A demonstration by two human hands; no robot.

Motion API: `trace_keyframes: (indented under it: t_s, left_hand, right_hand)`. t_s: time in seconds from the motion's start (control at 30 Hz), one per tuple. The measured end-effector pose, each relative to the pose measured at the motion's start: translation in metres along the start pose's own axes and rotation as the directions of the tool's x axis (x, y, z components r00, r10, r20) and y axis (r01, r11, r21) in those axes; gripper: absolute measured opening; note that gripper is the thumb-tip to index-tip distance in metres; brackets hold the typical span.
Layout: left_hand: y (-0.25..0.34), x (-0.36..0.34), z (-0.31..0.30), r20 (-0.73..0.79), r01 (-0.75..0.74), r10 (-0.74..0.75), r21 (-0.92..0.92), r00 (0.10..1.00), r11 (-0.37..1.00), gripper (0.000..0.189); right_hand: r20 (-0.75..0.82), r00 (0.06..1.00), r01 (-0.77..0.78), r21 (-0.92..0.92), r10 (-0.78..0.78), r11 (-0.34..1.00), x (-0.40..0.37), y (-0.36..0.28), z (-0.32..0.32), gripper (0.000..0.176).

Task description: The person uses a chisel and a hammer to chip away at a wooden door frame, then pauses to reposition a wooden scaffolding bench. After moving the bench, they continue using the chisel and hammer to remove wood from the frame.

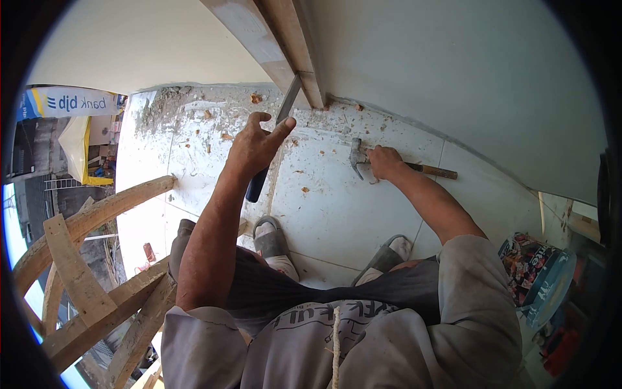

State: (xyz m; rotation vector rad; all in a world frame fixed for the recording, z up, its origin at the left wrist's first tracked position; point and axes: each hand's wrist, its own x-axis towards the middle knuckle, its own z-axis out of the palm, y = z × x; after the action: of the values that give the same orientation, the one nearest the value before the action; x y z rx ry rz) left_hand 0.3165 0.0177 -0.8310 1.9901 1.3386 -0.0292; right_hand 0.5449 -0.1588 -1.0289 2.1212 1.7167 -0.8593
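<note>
My left hand (254,150) is wrapped around a chisel (289,98), thumb and forefinger up near the blade. The chisel's dark blue handle shows below my palm. Its blade tip reaches the lower part of an upright wooden door frame (280,65), overlapping it in this view. Low over the tiled floor, my right hand (385,161) is closed around a claw hammer (356,157), close behind the metal head. The hammer's handle points right, ending in bare wood.
Wood chips (256,98) and dust lie on the white floor tiles (324,233). A wooden-beam structure (91,272) stands at left. To the right is a paint bucket (541,279). Walls flank the frame, and my sandalled feet (272,241) are below my hands.
</note>
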Motion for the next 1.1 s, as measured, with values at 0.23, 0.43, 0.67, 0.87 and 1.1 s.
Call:
trace_keyframes:
  t_s: [0.23, 0.43, 0.67, 0.87, 1.1]
  left_hand:
    - [0.017, 0.004, -0.011, -0.317, -0.198, 0.202, 0.047, 0.926, 0.979, 0.063]
    - [0.032, -0.002, -0.015, -0.375, -0.251, 0.232, -0.001, 0.897, 0.968, 0.054]
    - [0.029, -0.044, -0.068, -0.396, -0.281, 0.162, -0.265, 0.904, 0.922, 0.044]
    - [-0.011, -0.163, -0.093, -0.222, 0.143, -0.404, -0.7, 0.887, 0.699, 0.046]
    - [0.047, -0.29, -0.17, -0.298, 0.259, -0.519, -0.609, 0.801, 0.75, 0.04]
  right_hand:
    - [-0.031, 0.999, 0.008, -0.041, -0.009, 0.999, 0.003, 0.001, 0.003, 0.018]
    - [-0.045, 0.997, 0.057, -0.124, -0.063, 0.991, 0.019, 0.006, 0.011, 0.013]
    - [0.095, 0.994, 0.07, -0.15, -0.056, 0.986, 0.005, 0.005, 0.005, 0.051]
    - [0.109, 0.99, 0.08, 0.081, -0.089, 0.993, -0.063, -0.034, -0.039, 0.046]
    - [0.259, 0.933, 0.231, 0.104, -0.251, 0.967, -0.174, -0.091, -0.149, 0.042]
